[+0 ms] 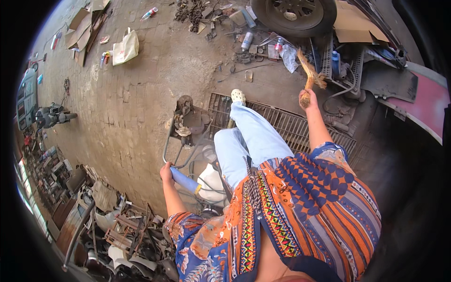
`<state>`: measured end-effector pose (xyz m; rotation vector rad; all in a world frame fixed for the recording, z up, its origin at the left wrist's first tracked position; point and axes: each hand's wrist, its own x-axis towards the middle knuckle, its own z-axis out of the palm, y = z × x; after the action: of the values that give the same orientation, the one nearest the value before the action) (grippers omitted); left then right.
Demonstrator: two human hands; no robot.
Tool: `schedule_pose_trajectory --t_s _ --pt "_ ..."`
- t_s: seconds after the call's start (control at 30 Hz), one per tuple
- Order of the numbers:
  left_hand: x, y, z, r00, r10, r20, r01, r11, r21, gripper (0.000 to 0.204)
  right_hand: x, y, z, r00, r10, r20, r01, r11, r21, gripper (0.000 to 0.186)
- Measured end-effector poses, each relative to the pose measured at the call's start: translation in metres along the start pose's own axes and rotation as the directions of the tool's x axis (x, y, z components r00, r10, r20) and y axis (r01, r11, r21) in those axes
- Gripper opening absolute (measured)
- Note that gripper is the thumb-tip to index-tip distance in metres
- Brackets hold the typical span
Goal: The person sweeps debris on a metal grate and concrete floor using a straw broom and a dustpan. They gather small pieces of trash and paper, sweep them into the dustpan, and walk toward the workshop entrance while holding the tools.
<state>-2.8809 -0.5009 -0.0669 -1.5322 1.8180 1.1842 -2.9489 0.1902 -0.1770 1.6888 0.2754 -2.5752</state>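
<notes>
Worn brown paving [145,108] spreads across a cluttered workshop yard, with a scrap heap [127,230] of metal and plastic parts piled at the lower left and a vehicle [27,98] near the left rim. At the top, a wheel [293,32] with a dark tyre lies beside a flattened cardboard sheet [357,28], and below that sheet a blue bottle [335,63] is set among loose metal parts. Farther right, a pink panel [430,101] curves toward the edge of view.

One person, in pale jeans and a patterned top, has a cream clog [238,96] at the edge of a slatted metal grate [286,124]. The right hand [307,99] is stretched forward, its fingers closed around the lower end of a piece of wood [309,75], which points up and away from the body (its far part looks split and ragged). The left hand [166,173], lower and out to the side, is curled at the upper end of a blue cylinder [184,180] with a yellowish lower end, and appears to grip it. Just beside that hand stands a bent tubular frame [165,152]. Well apart, a pale bag [126,48] rests on the paving.
</notes>
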Motion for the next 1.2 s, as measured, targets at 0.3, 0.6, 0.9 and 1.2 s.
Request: schedule_pose_trajectory --t_s 0.3,0.6,0.9,1.2 --pt "0.195 0.135 0.193 0.982 0.185 -0.023 -0.180 0.972 0.151 0.021 0.310 0.013 0.049 0.979 0.098 -0.180 -0.164 0.899 -0.407 0.011" --pt "0.353 0.209 0.322 0.952 0.297 0.071 -0.304 0.901 0.308 0.025 0.295 0.034 -0.026 0.949 0.063 -0.309 -0.310 0.370 -0.876 0.023" --pt "0.393 0.278 0.343 0.881 0.443 0.167 -0.468 0.761 0.449 0.033 0.181 0.070 -0.062 0.965 0.011 -0.262 -0.161 0.812 -0.561 0.025" --pt "0.393 0.296 0.346 0.878 0.439 0.190 -0.474 0.742 0.474 0.038 0.435 0.033 -0.017 0.993 0.008 -0.116 -0.038 0.966 -0.257 0.015"
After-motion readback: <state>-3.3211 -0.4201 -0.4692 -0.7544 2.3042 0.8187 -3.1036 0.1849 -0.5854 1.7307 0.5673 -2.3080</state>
